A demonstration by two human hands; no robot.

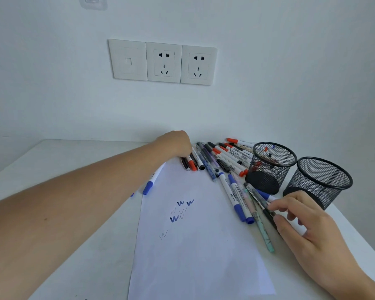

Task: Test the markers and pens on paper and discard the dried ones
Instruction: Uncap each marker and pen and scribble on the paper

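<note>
My left hand [178, 144] reaches the pen pile [221, 156] for the next test, grip hidden | right hand [301, 221] seemingly pinches a dark pen [258, 199] beside the paper [199, 245].

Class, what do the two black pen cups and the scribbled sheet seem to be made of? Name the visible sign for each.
Left cup and right cup: likely metal mesh, matte black; the fine grid is see-through. Sheet: thin matte white paper; ink marks it.
</note>
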